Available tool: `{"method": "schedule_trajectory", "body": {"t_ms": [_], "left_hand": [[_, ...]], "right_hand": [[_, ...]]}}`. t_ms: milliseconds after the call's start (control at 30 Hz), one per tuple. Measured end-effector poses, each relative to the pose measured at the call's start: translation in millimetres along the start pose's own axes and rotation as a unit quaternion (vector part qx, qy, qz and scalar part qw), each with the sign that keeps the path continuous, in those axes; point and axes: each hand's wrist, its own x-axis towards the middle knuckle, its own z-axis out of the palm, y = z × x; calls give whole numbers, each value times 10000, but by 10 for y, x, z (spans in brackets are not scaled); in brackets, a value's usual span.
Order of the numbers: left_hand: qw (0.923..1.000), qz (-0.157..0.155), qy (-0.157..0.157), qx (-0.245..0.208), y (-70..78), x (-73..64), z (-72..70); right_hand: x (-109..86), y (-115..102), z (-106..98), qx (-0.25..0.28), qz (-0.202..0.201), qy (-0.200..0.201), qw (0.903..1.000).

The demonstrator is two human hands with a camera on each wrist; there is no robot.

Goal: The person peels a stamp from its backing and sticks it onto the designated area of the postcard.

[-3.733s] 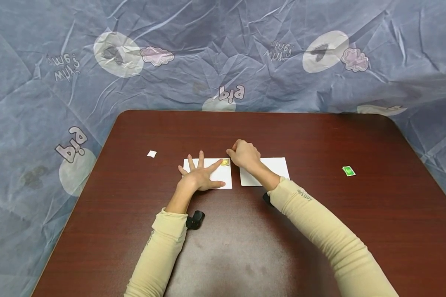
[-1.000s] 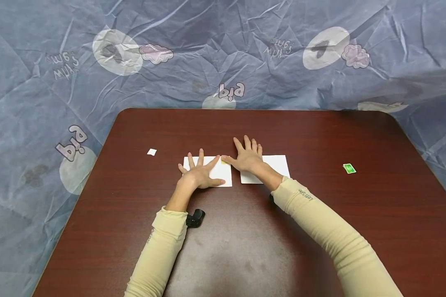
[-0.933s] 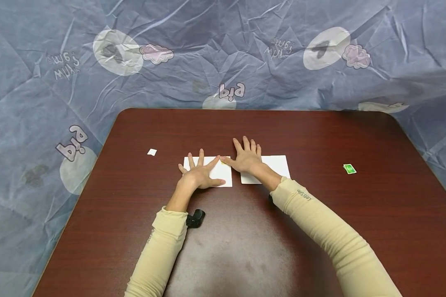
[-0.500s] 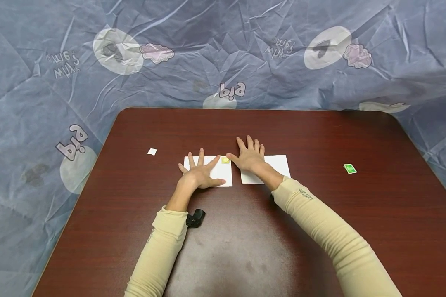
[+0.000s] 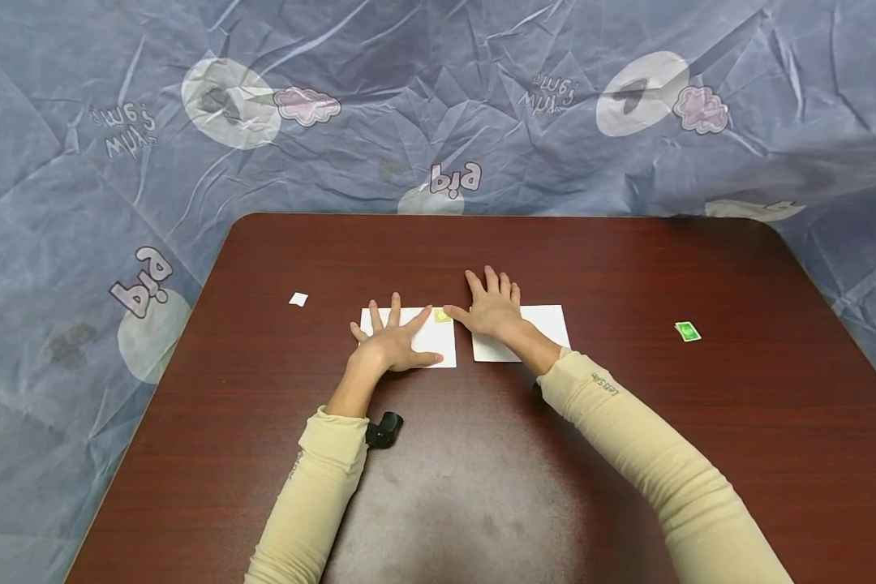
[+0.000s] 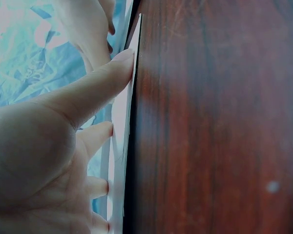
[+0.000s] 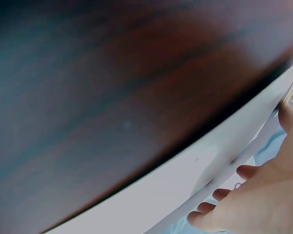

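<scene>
The small yellow sticker (image 5: 441, 316) lies at the far right corner of the left white sheet (image 5: 438, 341). About one second ago the right thumb covered most of it; now the larger part is visible, and the thumb tip lies only over its right side. Whether the thumb presses there, I cannot tell. The sticker seems a little longer from left to right, parallel to the far edge of the sheet; its print is too small to tell which way it points. The sheet's long axis also runs left to right. The left hand (image 5: 390, 345) rests on this sheet with its fingers spread wide, in the same place as before. The right hand (image 5: 491, 312) was curled near this corner in the earliest frame, but now its fingers are spread and it holds nothing; its wrist passes above the right white sheet (image 5: 546, 326), which lies just beside the first one, apart from it. Farther out on the brown worktop (image 5: 599, 268), a white scrap (image 5: 298, 299) lies at left and a green sticker (image 5: 688, 331) at right.
</scene>
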Motion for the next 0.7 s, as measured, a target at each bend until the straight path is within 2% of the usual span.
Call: {"method": "schedule_trajectory", "body": {"t_ms": [333,700], "left_hand": [[10000,-15,19,80,-1,-4,-15],[10000,-13,64,40,24,-11,7]], "right_hand": [[-64,87,-32,-74,-233,-106,9996],[-24,45,-12,5,-247,89,9997]]}}
